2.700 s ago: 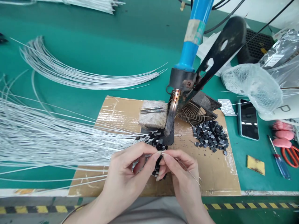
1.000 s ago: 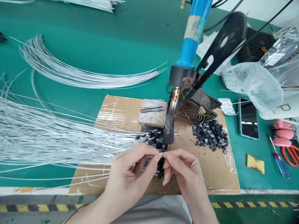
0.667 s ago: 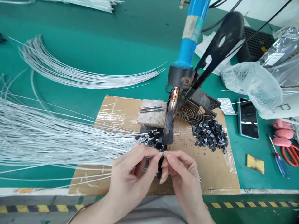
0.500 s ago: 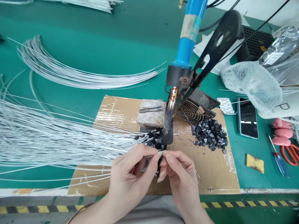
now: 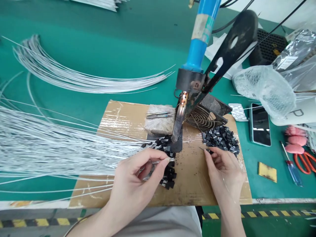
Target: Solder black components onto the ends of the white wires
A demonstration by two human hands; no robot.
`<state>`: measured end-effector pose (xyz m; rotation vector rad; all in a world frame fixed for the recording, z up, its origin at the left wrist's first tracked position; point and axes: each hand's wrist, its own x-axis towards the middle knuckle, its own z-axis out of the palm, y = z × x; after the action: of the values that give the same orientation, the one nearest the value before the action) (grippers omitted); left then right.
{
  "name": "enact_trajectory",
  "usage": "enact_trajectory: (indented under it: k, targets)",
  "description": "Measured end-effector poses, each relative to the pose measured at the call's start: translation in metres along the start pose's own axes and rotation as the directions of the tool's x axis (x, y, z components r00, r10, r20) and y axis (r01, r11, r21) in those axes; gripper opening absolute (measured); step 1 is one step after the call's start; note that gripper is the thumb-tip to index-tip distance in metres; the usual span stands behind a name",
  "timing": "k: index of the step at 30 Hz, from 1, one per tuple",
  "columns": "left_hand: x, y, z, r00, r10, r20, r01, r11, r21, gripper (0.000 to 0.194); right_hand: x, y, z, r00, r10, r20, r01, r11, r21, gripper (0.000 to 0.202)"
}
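Observation:
My left hand [image 5: 142, 179] is closed in a pinch on the stripped end of a white wire [image 5: 171, 160], above the black-tipped wire ends. My right hand [image 5: 224, 169] is over the near edge of a pile of small black components [image 5: 219, 136]. Its thumb and forefinger are pinched on one small black component [image 5: 209, 151] with a thin lead sticking out to the left. A fine strand of solder wire [image 5: 225, 184] hangs across that palm. Beneath my left hand, several wires end in black components [image 5: 169, 177]. A soldering iron [image 5: 181, 108] points down between and beyond my hands.
The iron sits in a black metal stand [image 5: 229, 46] beside a dusty fan [image 5: 207, 115]. A sheet of cardboard [image 5: 190, 187] lies under the work. White wire bundles [image 5: 61, 148] fill the left. On the right are a phone [image 5: 260, 125], yellow sponge [image 5: 268, 171], screwdriver [image 5: 293, 169] and red-handled scissors [image 5: 304, 163].
My right hand has moved right, away from my left fingertips, to the black component pile, and now pinches a component. My left hand stays nearly in place with the wire.

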<state>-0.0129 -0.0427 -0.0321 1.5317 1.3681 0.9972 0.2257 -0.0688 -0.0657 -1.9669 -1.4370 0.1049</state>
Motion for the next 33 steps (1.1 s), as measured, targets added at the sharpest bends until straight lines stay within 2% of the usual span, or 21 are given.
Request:
enact_trajectory:
  k: [3, 6, 9, 12, 18, 24, 29, 33]
  targets:
    - [0.001, 0.001, 0.0, 1.0, 0.027, 0.004, -0.027, 0.999, 0.021, 0.016, -0.004, 0.002, 0.004, 1.0, 0.009, 0.018, -0.009, 1.0, 0.013, 0.027]
    - [0.002, 0.003, 0.0, 0.999, 0.042, 0.004, -0.042, 0.998, 0.042, 0.016, -0.011, -0.005, 0.005, 0.991, 0.132, 0.013, -0.132, 0.982, 0.132, 0.022]
    - [0.002, 0.002, 0.0, 0.999, 0.038, 0.006, -0.039, 0.997, 0.061, 0.016, -0.015, -0.018, 0.003, 0.954, 0.297, 0.04, -0.293, 0.892, 0.345, 0.018]
    - [0.001, 0.001, -0.001, 1.0, 0.013, 0.008, -0.014, 0.997, 0.075, 0.014, -0.013, -0.034, -0.001, 0.931, 0.354, 0.09, -0.345, 0.774, 0.53, 0.014]
    - [0.001, 0.002, -0.003, 1.0, -0.014, 0.018, 0.012, 0.994, 0.109, 0.014, -0.008, -0.063, -0.003, 0.92, 0.317, 0.229, -0.382, 0.597, 0.706, 0.003]
    - [0.005, 0.009, -0.002, 0.998, -0.035, 0.043, 0.035, 0.999, -0.006, 0.013, -0.011, -0.078, 0.008, 0.888, 0.253, 0.385, -0.461, 0.489, 0.741, 0.002]
    - [0.009, 0.012, -0.004, 0.993, -0.07, 0.093, 0.078, 0.993, -0.091, 0.015, -0.014, -0.082, 0.015, 0.872, 0.205, 0.446, -0.486, 0.482, 0.729, 0.004]
    - [0.011, 0.013, -0.005, 0.992, -0.062, 0.112, 0.076, 0.99, -0.121, 0.018, -0.016, -0.082, 0.015, 0.875, 0.189, 0.446, -0.476, 0.498, 0.724, 0.004]
